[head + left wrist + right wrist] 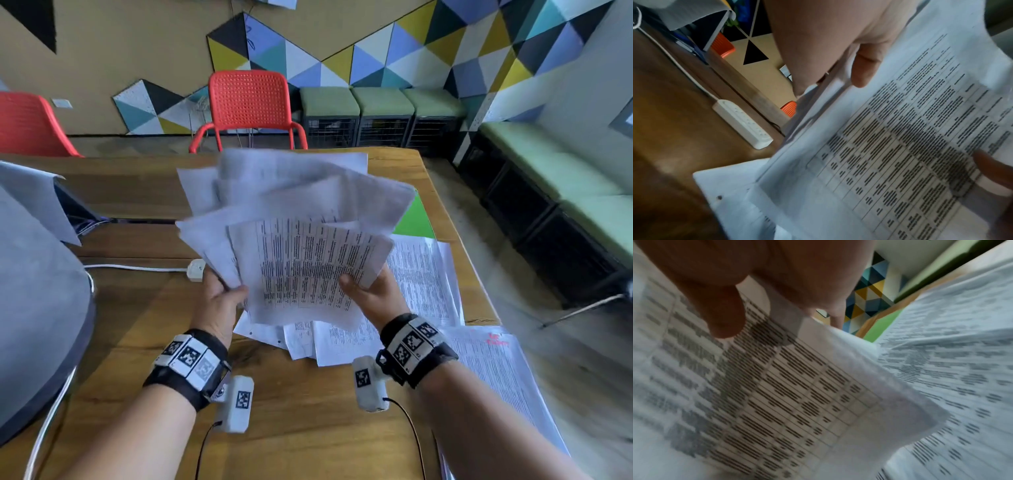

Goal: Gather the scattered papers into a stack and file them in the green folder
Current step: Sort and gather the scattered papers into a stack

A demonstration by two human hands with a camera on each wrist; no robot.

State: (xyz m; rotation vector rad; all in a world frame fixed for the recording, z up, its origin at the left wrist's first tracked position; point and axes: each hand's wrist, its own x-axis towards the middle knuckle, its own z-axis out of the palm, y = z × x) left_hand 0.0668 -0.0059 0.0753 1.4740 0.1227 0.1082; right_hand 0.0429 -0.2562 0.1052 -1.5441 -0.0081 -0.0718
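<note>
A loose, fanned bunch of printed papers (291, 233) is lifted above the wooden table (308, 428). My left hand (219, 298) grips its lower left edge, thumb on top (863, 71). My right hand (370, 291) grips the lower right edge, thumb on the printed table sheet (725, 318). More printed sheets (424, 274) lie on the table under and to the right of the bunch, and one sheet (496, 370) hangs near the right edge. The green folder (414, 219) shows only as a corner behind the held papers, again in the right wrist view (881, 326).
A white power strip (744, 123) with its cable lies left of my left hand. A grey covered object (37, 291) stands at the left. Red chairs (250, 106) stand behind the table, green benches (555, 178) to the right.
</note>
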